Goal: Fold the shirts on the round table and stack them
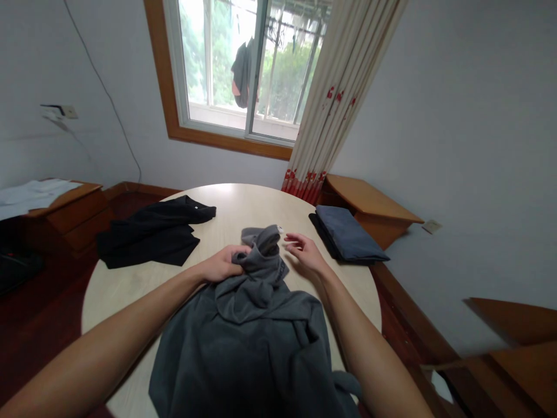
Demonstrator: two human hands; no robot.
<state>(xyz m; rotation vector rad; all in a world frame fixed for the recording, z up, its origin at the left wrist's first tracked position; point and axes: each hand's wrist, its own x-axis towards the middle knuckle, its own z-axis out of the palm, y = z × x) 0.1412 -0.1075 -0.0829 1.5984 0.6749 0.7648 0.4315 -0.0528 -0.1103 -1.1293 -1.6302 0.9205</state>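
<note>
A dark grey garment [256, 348] lies bunched over the near half of the round table, spilling toward me. Its gathered upper part, perhaps a collar, stands up in folds near the middle. My left hand [224, 263] grips these folds from the left, fingers partly hidden in the cloth. Just right of the folds, my right hand [306, 252] is held apart from the garment, its fingers spread and holding nothing. A small white tag shows at the top of the folds.
On the round table [235, 200], a black garment [152, 232] lies at left and folded dark clothes [348, 232] sit at right. Wooden cabinets [369, 200] stand behind at both sides. A curtain [335, 87] hangs beside the window.
</note>
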